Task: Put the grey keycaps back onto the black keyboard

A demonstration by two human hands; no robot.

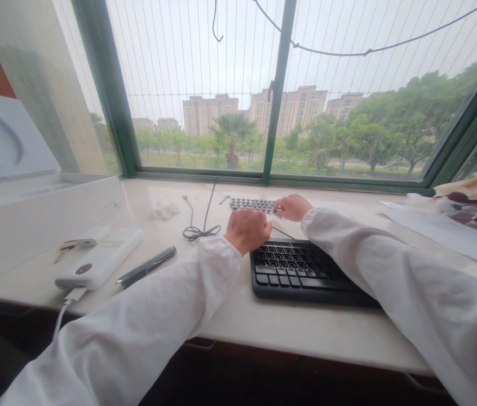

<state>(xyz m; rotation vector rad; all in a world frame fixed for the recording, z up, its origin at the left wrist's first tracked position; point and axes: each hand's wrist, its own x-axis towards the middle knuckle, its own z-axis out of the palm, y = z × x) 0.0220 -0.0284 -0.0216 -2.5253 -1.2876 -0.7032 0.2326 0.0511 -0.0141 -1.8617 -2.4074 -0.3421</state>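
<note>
A black keyboard [278, 280] lies near the windowsill's front edge. Its nearest row has keycaps on it, while the rows behind look like bare switch sockets. Loose dark keycaps [250, 204] are laid out in rows behind it. My right hand [293, 207] reaches to the right end of these rows, its fingertips pinched at a keycap. Just in front of the rows, by the keyboard's far left corner, my left hand [247, 230] is closed with its back toward me. Whatever is inside its fingers is hidden. My right sleeve covers the keyboard's right part.
A coiled cable [200, 232], a small blue tool [224, 199] and a whitish clump [164, 211] lie to the left. Nearer are a dark pen [148, 267], a white power bank [98, 260] and an open white box [44, 220]. Papers [450, 231] lie on the right, below the window.
</note>
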